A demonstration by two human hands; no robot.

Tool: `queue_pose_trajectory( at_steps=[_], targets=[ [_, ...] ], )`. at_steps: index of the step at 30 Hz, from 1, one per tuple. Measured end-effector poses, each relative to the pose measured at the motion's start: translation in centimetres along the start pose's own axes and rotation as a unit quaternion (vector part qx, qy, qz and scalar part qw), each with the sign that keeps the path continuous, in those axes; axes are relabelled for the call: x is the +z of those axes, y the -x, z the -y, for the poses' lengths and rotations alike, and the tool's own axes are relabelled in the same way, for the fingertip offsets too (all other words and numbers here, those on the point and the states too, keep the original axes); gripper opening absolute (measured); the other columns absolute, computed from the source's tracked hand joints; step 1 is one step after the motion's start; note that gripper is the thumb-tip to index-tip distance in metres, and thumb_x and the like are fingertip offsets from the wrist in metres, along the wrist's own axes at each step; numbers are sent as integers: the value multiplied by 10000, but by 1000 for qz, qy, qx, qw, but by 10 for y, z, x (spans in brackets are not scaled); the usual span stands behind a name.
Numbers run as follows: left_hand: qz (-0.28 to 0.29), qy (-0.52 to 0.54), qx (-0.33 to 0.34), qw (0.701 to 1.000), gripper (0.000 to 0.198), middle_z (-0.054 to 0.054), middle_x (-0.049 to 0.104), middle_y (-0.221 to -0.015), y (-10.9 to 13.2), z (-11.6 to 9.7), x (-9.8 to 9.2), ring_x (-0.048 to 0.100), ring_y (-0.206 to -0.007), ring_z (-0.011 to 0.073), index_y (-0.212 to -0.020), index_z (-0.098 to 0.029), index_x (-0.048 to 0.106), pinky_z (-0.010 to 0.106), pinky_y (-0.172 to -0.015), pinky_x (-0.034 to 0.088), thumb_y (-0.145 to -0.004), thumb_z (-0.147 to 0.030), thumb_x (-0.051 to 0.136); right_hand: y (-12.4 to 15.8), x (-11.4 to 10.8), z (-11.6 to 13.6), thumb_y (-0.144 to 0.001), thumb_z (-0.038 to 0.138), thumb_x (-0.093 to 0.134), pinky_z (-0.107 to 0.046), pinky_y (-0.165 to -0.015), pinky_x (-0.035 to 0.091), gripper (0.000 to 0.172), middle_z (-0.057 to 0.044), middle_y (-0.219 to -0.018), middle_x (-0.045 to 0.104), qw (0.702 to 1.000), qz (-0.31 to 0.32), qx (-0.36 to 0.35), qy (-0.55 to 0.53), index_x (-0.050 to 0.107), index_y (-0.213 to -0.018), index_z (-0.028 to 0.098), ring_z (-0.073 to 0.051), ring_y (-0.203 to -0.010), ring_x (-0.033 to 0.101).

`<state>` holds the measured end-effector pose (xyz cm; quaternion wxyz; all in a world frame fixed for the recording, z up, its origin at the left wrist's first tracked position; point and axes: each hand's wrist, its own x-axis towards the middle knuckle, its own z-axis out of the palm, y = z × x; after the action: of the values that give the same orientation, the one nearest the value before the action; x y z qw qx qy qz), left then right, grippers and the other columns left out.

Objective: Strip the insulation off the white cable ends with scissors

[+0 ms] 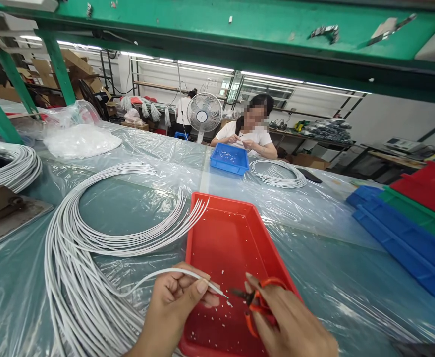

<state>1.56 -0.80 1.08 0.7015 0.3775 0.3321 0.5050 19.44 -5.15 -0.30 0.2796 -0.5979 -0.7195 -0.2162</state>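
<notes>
My left hand (pixel 182 300) pinches a white cable (pixel 197 275) close to its end, which points right over the red tray (pixel 225 233). In my right hand (pixel 282 312) are scissors (pixel 252 300) with orange handles, their dark blades just right of the cable tip and apart from it. Small white scraps lie scattered in the tray below both hands. The held cable runs back left to a large coil of white cables (pixel 69 238), some of whose ends rest over the tray's left rim.
Another person (pixel 252 124) sits across the table behind a blue tray (pixel 229 157) and a smaller cable coil (pixel 279 173). Stacked bins (pixel 410 238) stand at right. More coiled cable (pixel 13 163) and a metal block (pixel 2 213) are at left. A green shelf beam (pixel 217 25) crosses overhead.
</notes>
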Motion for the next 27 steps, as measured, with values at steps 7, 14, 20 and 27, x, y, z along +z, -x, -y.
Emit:
queue_pose_trajectory(
  at_steps=[7,14,20,27],
  targets=[
    [25,4,-8,1000,117,23,676,-605,0,3,5,600,-562,104,-787,-120,624,179,-559,466,-780,-236,635,-8,0,-17,-779,265,467,-235,-386,402,118,26,-713,694,974,149,156,67,585,-769,257,-198,-542,653],
    [31,-11,-7,999,106,22,673,-621,2,7,9,592,-571,103,-826,-133,620,187,-568,461,-800,-235,613,-13,-5,-8,-767,382,538,-222,-544,494,229,-32,-668,690,894,146,285,-314,652,-766,184,-182,-602,647],
    [48,-9,-2,999,104,38,691,-734,2,8,12,619,-636,123,-832,-140,631,215,-612,480,-796,-237,617,-16,-15,13,-655,368,648,-194,-492,439,185,20,-498,605,821,86,351,-442,708,-638,193,-119,-474,529],
    [30,86,-69,993,112,30,690,-719,6,8,22,626,-602,108,-784,-127,661,209,-609,505,-739,-227,683,-12,-16,16,-694,214,609,-192,-463,421,109,24,-508,578,870,34,244,-427,641,-598,172,-106,-449,510]
  ],
)
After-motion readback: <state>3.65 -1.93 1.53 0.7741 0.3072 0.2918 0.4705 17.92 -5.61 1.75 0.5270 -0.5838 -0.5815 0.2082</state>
